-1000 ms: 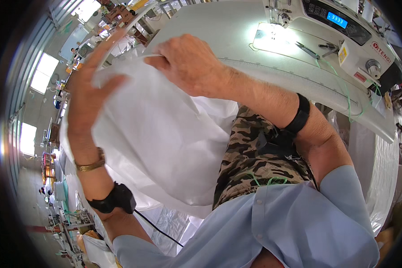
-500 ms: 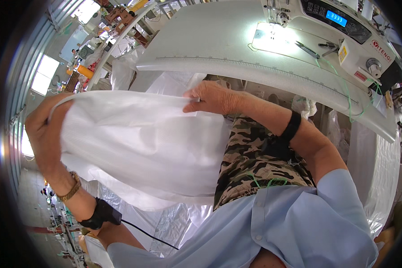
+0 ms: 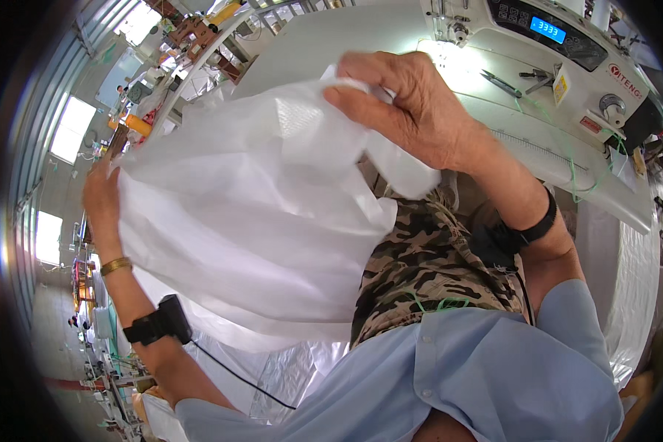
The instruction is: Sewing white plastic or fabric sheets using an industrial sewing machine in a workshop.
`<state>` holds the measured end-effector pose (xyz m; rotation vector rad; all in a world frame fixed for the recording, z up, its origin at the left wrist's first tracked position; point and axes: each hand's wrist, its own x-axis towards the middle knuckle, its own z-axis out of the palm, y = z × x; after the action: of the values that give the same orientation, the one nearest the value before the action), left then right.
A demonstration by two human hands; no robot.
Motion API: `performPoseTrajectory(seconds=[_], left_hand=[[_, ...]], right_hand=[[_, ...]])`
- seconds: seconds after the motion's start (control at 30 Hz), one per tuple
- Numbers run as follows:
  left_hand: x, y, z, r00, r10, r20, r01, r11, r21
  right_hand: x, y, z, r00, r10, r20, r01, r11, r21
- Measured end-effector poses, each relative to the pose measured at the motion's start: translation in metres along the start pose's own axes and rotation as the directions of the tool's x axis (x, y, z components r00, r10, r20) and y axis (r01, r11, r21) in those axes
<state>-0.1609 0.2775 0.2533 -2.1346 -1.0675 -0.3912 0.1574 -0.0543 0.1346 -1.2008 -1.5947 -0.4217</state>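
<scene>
A wide sheet of white fabric (image 3: 243, 214) spans from my left hand to my right, its lower part hanging over the left side of my lap. My right hand (image 3: 412, 110), raised in front of the sewing table, pinches the fabric's upper edge between thumb and fingers; a loose flap droops below the palm. At the far left, my left hand (image 3: 103, 195) is closed on the opposite edge, its fingertips partly hidden behind the cloth.
Beyond the right hand stands a sewing machine (image 3: 560, 59) with a lit needle area and a blue display. Thread snips (image 3: 502, 83) and green thread (image 3: 573, 166) lie on the pale sewing table (image 3: 309, 44). Clear plastic sheeting (image 3: 272, 383) lies below the fabric at left.
My right hand has risen and moved right, lifting its edge of the white fabric above the table's front edge. My left hand has shifted slightly right and down, its wrist straighter.
</scene>
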Motion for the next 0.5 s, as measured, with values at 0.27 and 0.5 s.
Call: performPoseTrajectory(seconds=[0.27, 0.5], left_hand=[[-0.054, 0.216, -0.095, 0.843, 0.277, -0.461, -0.529, 0.274, -0.803], [-0.050, 0.202, -0.129, 0.851, 0.330, -0.408, -0.491, 0.226, -0.841]], right_hand=[[0.040, -0.039, -0.003, 0.959, 0.212, 0.190, -0.122, 0.909, -0.398], [-0.008, 0.003, -0.016, 0.979, 0.173, 0.111, -0.148, 0.968, -0.201]])
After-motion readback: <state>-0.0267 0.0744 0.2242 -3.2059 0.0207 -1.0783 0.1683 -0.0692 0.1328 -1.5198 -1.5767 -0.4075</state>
